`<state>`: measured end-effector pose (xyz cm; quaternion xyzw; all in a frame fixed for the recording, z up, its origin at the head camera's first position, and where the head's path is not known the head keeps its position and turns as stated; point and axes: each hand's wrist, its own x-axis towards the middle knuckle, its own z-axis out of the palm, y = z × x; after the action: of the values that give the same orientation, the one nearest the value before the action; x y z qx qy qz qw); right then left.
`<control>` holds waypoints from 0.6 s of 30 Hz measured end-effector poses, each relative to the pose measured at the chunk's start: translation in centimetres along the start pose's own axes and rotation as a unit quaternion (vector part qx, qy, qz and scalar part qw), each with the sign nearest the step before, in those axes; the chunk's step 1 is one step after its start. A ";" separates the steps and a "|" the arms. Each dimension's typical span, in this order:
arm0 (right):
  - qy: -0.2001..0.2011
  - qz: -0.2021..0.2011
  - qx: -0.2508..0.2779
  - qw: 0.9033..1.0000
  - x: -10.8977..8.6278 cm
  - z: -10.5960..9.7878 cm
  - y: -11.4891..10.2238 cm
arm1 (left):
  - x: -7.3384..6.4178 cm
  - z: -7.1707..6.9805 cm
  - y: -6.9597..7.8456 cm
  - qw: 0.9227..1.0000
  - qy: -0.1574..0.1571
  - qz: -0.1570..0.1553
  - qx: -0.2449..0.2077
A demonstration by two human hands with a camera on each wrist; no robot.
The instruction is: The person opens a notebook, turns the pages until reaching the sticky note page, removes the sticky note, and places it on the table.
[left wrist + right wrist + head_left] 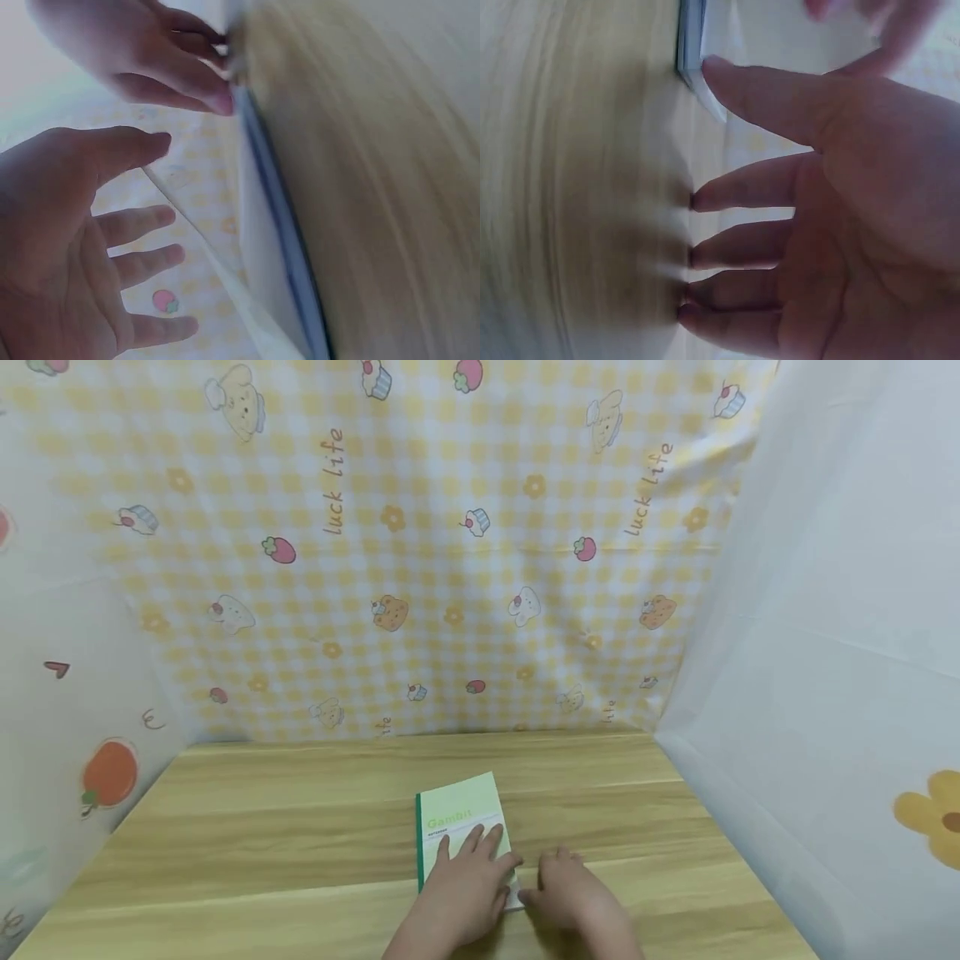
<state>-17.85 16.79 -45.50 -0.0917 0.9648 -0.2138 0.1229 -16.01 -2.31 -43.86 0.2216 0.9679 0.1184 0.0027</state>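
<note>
A notebook (459,802) with a pale green cover, a dark green spine and the word "Gambit" lies on the wooden table. My left hand (468,885) is over its lower half, fingers spread across the cover. In the left wrist view the cover (217,255) stands lifted at a slant from the pages, and the left thumb (142,146) is at its raised corner. At the notebook's lower right corner is my right hand (573,893). Its thumb (742,90) touches the page edges, while its other fingertips rest on the tabletop beside the notebook.
The wooden table (285,827) extends around the notebook. Behind it hangs a yellow checked cloth (450,568) with cartoon prints. White sheets close off the left side (75,610) and the right side (825,610).
</note>
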 end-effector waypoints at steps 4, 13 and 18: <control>0.021 -0.027 -0.033 0.999 0.6 0.2 0.3 | -1.2 -1.1 -0.5 0.998 0.057 -0.012 -0.026; 0.022 -0.018 -0.013 1.000 0.3 0.4 0.0 | -4.4 -3.7 -3.8 0.962 0.259 -0.032 0.077; 0.024 -0.023 -0.017 0.999 0.4 0.1 -0.3 | -6.2 -4.3 -6.2 0.955 0.209 -0.061 0.200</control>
<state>-18.14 16.43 -45.52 -0.1106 0.9685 -0.2024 0.0935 -13.33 -11.32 -41.44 0.1284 0.9624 -0.0344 -0.2368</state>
